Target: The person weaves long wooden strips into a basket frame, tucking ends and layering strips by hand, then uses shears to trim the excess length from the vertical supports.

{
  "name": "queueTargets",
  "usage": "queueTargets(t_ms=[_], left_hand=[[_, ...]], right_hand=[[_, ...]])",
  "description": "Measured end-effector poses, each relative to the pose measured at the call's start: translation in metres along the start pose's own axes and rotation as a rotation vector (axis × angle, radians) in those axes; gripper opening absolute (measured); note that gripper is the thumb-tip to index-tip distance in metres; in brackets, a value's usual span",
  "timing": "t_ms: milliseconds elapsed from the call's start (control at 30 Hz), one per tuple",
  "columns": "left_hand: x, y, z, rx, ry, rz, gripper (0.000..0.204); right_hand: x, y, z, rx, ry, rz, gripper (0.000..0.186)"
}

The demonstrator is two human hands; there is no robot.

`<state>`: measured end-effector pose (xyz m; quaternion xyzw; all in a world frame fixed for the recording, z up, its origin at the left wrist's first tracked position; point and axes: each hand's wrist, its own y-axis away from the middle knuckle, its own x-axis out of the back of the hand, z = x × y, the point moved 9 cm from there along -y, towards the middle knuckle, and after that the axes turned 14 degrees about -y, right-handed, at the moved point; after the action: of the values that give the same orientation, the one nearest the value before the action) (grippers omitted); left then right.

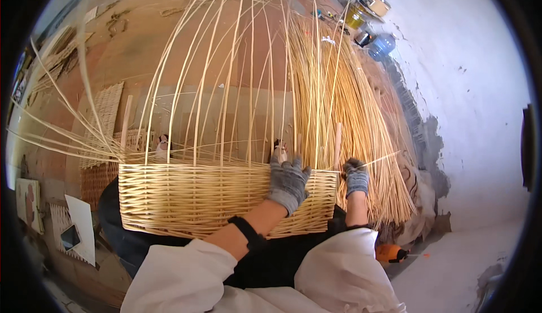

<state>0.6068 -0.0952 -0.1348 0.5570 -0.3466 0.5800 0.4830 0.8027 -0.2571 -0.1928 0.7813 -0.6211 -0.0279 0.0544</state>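
A partly woven wicker basket (197, 197) of pale rods lies across my lap, its long side facing me. Tall stakes rise from its upper edge and bend away toward the far side. My left hand (289, 184), in a grey glove, grips that edge right of the middle, its fingers over the rim. Just past the right corner, beside a thicker wooden post (337, 143), my right hand (355, 176) is closed in a grey glove. A thin wicker rod (384, 158) sticks out of it to the right; its other end is hidden.
A big bundle of loose rods (344, 93) lies at right, near the white wall (474, 115). Woven panels (104, 110) and a white sheet with a dark phone-like object (70, 237) are at left. A blue water jug (381, 46) and an orange tool (389, 253) stand right.
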Motion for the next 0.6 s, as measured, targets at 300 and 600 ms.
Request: queueTargets(t_ms=[300, 600], left_hand=[[0.006, -0.015, 0.003, -0.093, -0.028, 0.163, 0.061], [-0.013, -0.019, 0.034, -0.099, -0.034, -0.034, 0.056]], right_hand=[[-0.022, 0.026, -0.002, -0.241, -0.462, -0.114, 0.021], [-0.029, -0.012, -0.005, 0.135, -0.331, -0.016, 0.059]])
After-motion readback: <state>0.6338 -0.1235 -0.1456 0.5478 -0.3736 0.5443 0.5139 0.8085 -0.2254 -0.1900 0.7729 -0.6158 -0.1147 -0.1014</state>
